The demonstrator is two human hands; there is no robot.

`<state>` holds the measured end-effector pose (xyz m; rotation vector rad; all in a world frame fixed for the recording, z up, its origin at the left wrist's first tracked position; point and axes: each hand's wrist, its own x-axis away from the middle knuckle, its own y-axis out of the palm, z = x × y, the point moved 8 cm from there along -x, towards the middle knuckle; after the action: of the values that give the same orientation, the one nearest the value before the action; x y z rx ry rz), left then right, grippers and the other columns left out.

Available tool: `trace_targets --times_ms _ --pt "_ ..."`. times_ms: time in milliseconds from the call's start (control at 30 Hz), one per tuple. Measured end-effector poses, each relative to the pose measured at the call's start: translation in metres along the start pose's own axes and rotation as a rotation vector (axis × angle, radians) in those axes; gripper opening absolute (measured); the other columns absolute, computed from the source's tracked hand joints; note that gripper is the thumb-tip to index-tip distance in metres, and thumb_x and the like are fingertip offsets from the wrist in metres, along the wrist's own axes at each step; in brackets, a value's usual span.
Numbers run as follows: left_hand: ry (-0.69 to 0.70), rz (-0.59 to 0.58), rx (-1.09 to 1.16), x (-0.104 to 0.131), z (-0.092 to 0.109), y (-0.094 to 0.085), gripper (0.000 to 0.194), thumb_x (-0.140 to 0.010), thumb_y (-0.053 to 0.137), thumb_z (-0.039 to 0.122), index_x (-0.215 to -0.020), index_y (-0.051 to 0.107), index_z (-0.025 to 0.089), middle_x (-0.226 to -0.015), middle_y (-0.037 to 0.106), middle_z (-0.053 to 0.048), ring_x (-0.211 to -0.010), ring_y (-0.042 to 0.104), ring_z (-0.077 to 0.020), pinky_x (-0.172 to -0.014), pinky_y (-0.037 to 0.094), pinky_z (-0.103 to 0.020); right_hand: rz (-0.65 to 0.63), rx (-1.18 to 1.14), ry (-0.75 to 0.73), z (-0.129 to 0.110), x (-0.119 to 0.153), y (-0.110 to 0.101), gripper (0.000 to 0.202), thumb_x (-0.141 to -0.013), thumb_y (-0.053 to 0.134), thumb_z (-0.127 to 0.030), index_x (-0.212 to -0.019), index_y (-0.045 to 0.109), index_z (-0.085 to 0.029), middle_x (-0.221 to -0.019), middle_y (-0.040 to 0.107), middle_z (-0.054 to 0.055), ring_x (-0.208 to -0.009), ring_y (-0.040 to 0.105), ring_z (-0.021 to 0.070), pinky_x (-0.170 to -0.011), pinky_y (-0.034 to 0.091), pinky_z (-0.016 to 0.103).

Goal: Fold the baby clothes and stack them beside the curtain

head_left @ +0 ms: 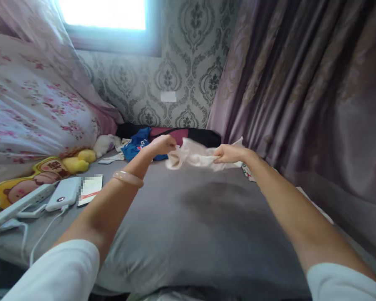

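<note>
Cloth (pixel 197 155) clamped in each grip (pixel 168 143) (pixel 227 154) — blue fabric (pixel 137 144) behind the left.

You reach both arms forward at nearly full stretch, bare below white short sleeves, with your hands side by side and a gap between them. Your left hand (pixel 165 144) is closed in a pinch, palm turned down, and a pale bangle (pixel 128 179) circles that forearm. Your right hand (pixel 230 154) grips too, its fingers pointing inward toward the left one.
</note>
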<state>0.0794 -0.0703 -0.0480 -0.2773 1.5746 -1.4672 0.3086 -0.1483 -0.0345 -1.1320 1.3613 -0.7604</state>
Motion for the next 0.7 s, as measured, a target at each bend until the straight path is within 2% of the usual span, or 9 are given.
trace_targets --times_ms 67,167,333,433,500,567,600,700 --pt "-0.033 0.009 -0.010 0.001 -0.011 0.002 0.014 -0.073 0.059 0.026 -0.073 0.071 0.019 -0.067 0.069 -0.002 -0.073 0.063 -0.0192 -0.066 0.042 -0.026 -0.041 -0.028 -0.021 0.009 0.000 -0.004 0.014 -0.080 0.061 -0.027 -0.082 0.073 -0.022 -0.067 0.069 -0.001 -0.070 0.065 0.0178 -0.065 0.047 0.026" --pt "-0.107 0.085 0.056 -0.001 -0.020 -0.005 0.020 -0.077 0.053 0.029 -0.077 0.070 0.019 -0.067 0.068 -0.002 -0.069 0.064 -0.0184 -0.061 0.042 -0.024 -0.020 -0.108 -0.006 0.024 -0.003 -0.015 0.016 -0.077 0.061 -0.025 -0.083 0.075 -0.019 -0.073 0.071 0.001 -0.078 0.066 0.0186 -0.068 0.047 0.025" --pt "-0.282 0.046 0.401 -0.006 -0.030 0.000 0.017 -0.075 0.052 0.026 -0.073 0.065 0.016 -0.045 0.055 0.001 -0.041 0.055 -0.0135 -0.048 0.043 -0.022 -0.057 -0.375 -0.032 0.029 -0.012 -0.010 0.027 -0.070 0.070 -0.039 -0.090 0.074 -0.020 -0.076 0.071 0.001 -0.075 0.065 0.0174 -0.069 0.050 0.027" --pt "-0.365 0.038 0.622 -0.014 -0.043 0.008 0.012 -0.073 0.056 0.025 -0.074 0.062 0.016 -0.049 0.059 -0.001 -0.048 0.062 -0.0159 -0.051 0.048 -0.022 -0.152 -0.517 -0.067 0.027 -0.024 -0.004 0.036 -0.069 0.070 -0.047 -0.091 0.074 -0.019 -0.073 0.070 0.002 -0.070 0.064 0.0166 -0.070 0.051 0.029" --pt "-0.365 0.088 0.619 -0.021 -0.050 0.004 0.010 -0.071 0.058 0.024 -0.073 0.062 0.016 -0.056 0.063 -0.001 -0.059 0.067 -0.0176 -0.057 0.051 -0.023 -0.164 -0.507 -0.070 0.026 -0.034 -0.007 0.036 -0.071 0.069 -0.048 -0.090 0.075 -0.019 -0.070 0.069 0.001 -0.070 0.064 0.0172 -0.070 0.051 0.029" --pt "-0.293 0.212 0.460 -0.028 -0.048 -0.013 0.009 -0.073 0.057 0.023 -0.072 0.063 0.017 -0.063 0.066 -0.002 -0.071 0.068 -0.0193 -0.067 0.053 -0.025 -0.047 -0.373 -0.031 0.029 -0.044 -0.018 0.032 -0.075 0.066 -0.046 -0.089 0.075 -0.019 -0.069 0.069 0.001 -0.074 0.065 0.0189 -0.070 0.050 0.029" --pt "-0.238 0.318 0.367 -0.029 -0.043 -0.026 0.011 -0.074 0.055 0.022 -0.074 0.064 0.017 -0.069 0.068 -0.003 -0.078 0.068 -0.0201 -0.073 0.053 -0.027 0.071 -0.283 -0.002 0.031 -0.048 -0.028 0.029 -0.079 0.063 -0.045 -0.090 0.075 -0.020 -0.071 0.070 0.001 -0.077 0.065 0.0202 -0.071 0.050 0.030" --pt "-0.050 0.750 0.210 -0.015 -0.019 -0.067 0.021 -0.083 0.047 0.022 -0.094 0.065 0.018 -0.103 0.069 -0.008 -0.104 0.061 -0.0211 -0.092 0.048 -0.033 0.507 -0.053 0.039 0.025 -0.042 -0.058 0.029 -0.090 0.050 -0.038 -0.104 0.070 -0.023 -0.088 0.073 0.005 -0.091 0.065 0.0238 -0.080 0.047 0.034"
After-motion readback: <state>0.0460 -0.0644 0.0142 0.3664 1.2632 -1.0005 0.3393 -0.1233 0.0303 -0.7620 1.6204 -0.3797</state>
